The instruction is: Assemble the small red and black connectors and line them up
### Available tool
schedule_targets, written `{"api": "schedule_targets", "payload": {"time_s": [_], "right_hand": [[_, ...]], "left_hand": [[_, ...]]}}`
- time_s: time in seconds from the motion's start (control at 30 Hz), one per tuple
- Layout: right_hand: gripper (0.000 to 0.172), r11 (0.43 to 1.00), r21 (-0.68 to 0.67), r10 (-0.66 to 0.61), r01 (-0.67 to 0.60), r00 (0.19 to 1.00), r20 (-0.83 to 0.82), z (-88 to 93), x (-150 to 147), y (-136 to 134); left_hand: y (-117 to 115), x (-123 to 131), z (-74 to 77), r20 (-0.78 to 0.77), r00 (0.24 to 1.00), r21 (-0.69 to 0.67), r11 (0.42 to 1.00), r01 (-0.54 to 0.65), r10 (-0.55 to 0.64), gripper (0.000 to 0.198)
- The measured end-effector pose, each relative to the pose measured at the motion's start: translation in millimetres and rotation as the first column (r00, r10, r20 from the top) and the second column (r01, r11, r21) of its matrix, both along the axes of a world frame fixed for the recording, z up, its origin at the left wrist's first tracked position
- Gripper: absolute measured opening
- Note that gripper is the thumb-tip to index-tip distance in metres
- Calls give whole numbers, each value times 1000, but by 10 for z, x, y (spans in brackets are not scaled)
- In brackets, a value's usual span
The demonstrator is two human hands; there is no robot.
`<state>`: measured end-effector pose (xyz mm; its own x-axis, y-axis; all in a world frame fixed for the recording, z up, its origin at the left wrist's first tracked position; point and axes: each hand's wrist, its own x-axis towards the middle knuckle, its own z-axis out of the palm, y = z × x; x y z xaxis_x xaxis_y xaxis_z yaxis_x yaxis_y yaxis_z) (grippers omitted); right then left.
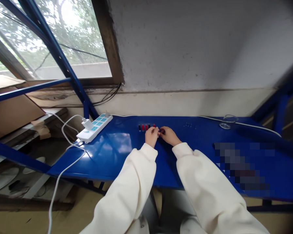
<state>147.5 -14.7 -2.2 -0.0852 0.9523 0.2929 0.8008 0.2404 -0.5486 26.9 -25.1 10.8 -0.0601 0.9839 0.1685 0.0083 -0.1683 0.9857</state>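
Note:
Over the blue table (119,126), my left hand (152,136) and my right hand (170,135) meet with fingers pinched close together. A small dark piece shows between the fingertips, too small to name. Just beyond my left hand stands a short row of small pieces: a black piece (139,127) at the left end, a red piece (143,127) beside it, and further red and black ones to the right. My left hand partly hides the row.
A white power strip (95,127) with a plugged-in charger and cable lies at the table's left. Tiny clear bits (188,124) lie right of my hands. Further right are a clear round container (225,125), a white cable and a pixelated dark patch.

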Motion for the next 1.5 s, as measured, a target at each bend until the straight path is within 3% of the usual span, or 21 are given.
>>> {"api": "schedule_targets", "payload": {"time_s": [0.13,0.43,0.8,1.5], "right_hand": [[22,999,28,19,-17,998,-54,12,110,-157],[16,996,80,39,-33,997,-73,-12,155,-222],[16,998,57,35,-32,997,-63,-5,144,-228],[18,998,44,40,-38,998,-52,-2,151,-233]], "left_hand": [[10,9,-81,-164,986,57,998,34,-24,20],[-20,-2,-90,-288,958,105,994,17,14,20],[-31,1,-74,-251,968,86,996,24,-2,19],[-58,10,-33,-388,921,107,994,19,24,22]]}}
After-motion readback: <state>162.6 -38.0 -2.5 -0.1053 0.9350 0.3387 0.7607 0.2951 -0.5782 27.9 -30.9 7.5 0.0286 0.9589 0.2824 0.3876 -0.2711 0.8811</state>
